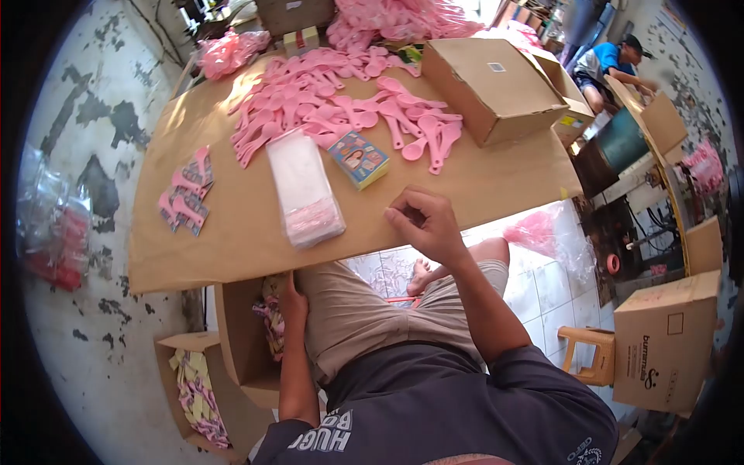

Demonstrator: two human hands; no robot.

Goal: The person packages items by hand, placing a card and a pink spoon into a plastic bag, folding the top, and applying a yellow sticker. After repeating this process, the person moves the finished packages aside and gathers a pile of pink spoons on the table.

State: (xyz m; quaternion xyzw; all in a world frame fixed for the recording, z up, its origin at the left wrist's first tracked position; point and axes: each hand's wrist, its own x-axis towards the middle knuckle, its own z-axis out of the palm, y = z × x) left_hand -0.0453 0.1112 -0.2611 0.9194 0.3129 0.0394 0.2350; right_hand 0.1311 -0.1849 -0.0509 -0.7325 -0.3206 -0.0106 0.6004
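My right hand (pixel 422 221) is raised over the front edge of the brown-covered table (pixel 225 248), its fingers curled toward the thumb; whether anything is between them is too small to tell. My left hand (pixel 291 304) hangs below the table edge beside an open carton (pixel 252 341), its fingers hidden. A stack of clear plastic bags (pixel 304 186) lies on the table, touching or close to a block of blue printed cards (pixel 359 159). Behind them spreads a large pile of pink spoons (pixel 310 97). Several pink spoons rest on printed cards (pixel 186 194) at the left.
A closed cardboard box (pixel 492 85) occupies the table's back right. Another carton (pixel 194 387) with wrapped packs stands at lower left. At right are a stool (pixel 587 355), a large box (pixel 666 341) and, farther back, another person (pixel 612 66). Pink bags (pixel 395 23) lie behind.
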